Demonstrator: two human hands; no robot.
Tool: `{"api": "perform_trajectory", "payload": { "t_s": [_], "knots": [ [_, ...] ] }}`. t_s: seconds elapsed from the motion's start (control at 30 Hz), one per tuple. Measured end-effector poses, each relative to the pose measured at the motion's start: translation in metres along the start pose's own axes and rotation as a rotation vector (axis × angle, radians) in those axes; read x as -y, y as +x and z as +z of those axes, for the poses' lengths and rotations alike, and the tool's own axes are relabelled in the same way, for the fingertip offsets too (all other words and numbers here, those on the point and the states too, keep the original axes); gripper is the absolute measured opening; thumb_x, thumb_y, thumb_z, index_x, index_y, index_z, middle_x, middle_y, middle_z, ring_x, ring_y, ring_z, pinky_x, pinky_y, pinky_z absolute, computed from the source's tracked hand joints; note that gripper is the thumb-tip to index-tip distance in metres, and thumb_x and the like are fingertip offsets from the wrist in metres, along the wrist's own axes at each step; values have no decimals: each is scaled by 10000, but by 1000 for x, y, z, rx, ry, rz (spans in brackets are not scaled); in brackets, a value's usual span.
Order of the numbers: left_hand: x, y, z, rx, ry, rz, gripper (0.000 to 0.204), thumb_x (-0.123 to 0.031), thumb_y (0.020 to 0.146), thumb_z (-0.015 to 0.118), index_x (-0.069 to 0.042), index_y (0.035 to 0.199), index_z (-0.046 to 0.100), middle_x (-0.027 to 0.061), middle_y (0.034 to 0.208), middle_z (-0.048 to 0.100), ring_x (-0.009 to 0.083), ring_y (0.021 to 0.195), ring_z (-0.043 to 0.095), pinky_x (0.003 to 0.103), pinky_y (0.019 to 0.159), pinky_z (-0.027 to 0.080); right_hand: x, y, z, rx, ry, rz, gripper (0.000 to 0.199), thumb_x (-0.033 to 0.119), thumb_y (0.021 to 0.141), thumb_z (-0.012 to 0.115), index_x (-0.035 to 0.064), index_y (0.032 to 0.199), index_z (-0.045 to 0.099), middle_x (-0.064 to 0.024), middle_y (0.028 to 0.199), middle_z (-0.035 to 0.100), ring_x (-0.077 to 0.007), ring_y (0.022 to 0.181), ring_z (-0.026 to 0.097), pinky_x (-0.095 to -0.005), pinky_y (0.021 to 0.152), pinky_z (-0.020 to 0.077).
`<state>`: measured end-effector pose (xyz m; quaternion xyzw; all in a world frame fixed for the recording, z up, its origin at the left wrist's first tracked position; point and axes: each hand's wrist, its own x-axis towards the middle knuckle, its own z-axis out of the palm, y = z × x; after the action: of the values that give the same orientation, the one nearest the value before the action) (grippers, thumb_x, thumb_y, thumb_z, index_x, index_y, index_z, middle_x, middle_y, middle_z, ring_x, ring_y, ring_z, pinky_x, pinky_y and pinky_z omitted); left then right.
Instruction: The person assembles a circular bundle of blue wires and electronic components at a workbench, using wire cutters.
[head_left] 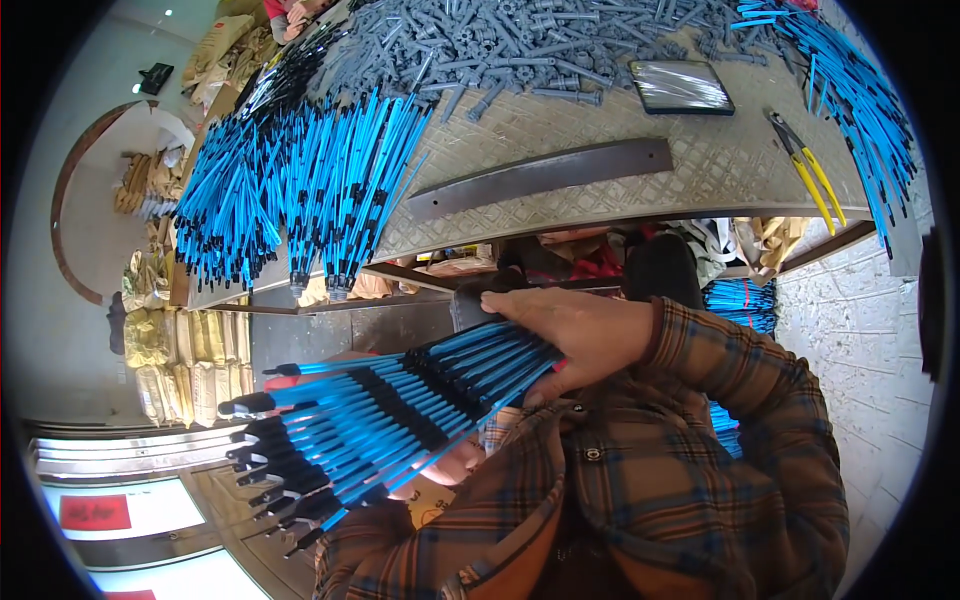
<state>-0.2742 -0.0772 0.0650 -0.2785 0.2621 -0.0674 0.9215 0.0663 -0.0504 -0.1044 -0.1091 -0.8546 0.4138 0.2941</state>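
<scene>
My right hand (575, 325) lies palm-down across a fanned bundle of blue-and-black rods (400, 400), fingers curled over its upper end, clamping it. My left hand (455, 462) is mostly hidden beneath the bundle; only a bit of palm shows under the rods, seemingly supporting them, though I can't tell if it's closed around them. The bundle sits close to my chest, below the table edge, black tips fanning out to lower left. Plaid sleeves (700, 440) fill the lower frame and cover both forearms.

Around: metal table (640, 190) with a diamond-tread top above the hands. On it, a big heap of the same blue rods (300, 180) at left, hanging over the near edge. A pile of grey plastic parts (520, 45) at the far side. A long dark flat metal bar (540, 175) lies diagonally mid-table. A dark flat tray (680, 85) is beyond the bar. Yellow-handled pliers (810, 170) are right of the bar, near the table's edge. More blue rods (850, 90) are spread on the far right. Another batch of blue rods (740, 300) sits under the table, just right of my arm. Stacked sacks (165, 350) are on the floor at left.
</scene>
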Motion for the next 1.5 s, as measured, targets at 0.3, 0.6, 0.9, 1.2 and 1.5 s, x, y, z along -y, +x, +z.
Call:
{"api": "perform_trajectory", "payload": {
  "t_s": [0.3, 0.6, 0.9, 1.2, 1.5],
  "knots": [
    [-14, 86, 31, -48, -117, -25, 576, -399, 961, 260, 37, 1334, 298, 268, 1300, 406, 393, 1161, 470, 579, 882, 408, -4, -17, 19, 26, 282, -33, 784, 459, 784, 645, -26, 1325, 349, -257, 1369, 309, -388, 1293, 283, -437, 1063, 248],
    [-57, 84, -21, -178, -149, -73, 592, -415, 966, 216, 31, 1341, 317, 288, 1331, 372, 431, 1225, 393, 666, 942, 303, -9, -2, 24, -31, 654, -96, 671, 464, 899, 470, -49, 1314, 354, -235, 1397, 286, -344, 1322, 263, -420, 1074, 225],
    [-87, 141, 23, -22, 1395, 1149, 303, -81, 895, 485, 30, 1175, 510, 207, 1257, 502, 299, 1184, 480, 433, 999, 359, -34, 45, -53, -487, 1120, 353, 485, 378, 985, 315, -29, 1173, 497, -108, 1167, 562, -215, 1066, 540, -337, 912, 415],
    [-106, 183, 11, -40, 1409, 1379, 300, 91, 799, 599, 28, 1092, 582, 188, 1188, 571, 249, 1145, 522, 375, 987, 384, -68, -52, -243, -403, -727, 727, 221, 243, 850, 550, 45, 938, 586, -160, 868, 619, -325, 798, 595, -413, 692, 465],
    [-104, 191, 9, -43, 1279, 1440, 301, 98, 803, 593, 29, 1095, 589, 186, 1169, 584, 235, 1132, 532, 340, 953, 411, -100, -74, -250, -334, -1102, 652, 128, 168, 811, 564, 45, 844, 562, -161, 824, 577, -350, 798, 569, -434, 686, 450]
  ]
}}
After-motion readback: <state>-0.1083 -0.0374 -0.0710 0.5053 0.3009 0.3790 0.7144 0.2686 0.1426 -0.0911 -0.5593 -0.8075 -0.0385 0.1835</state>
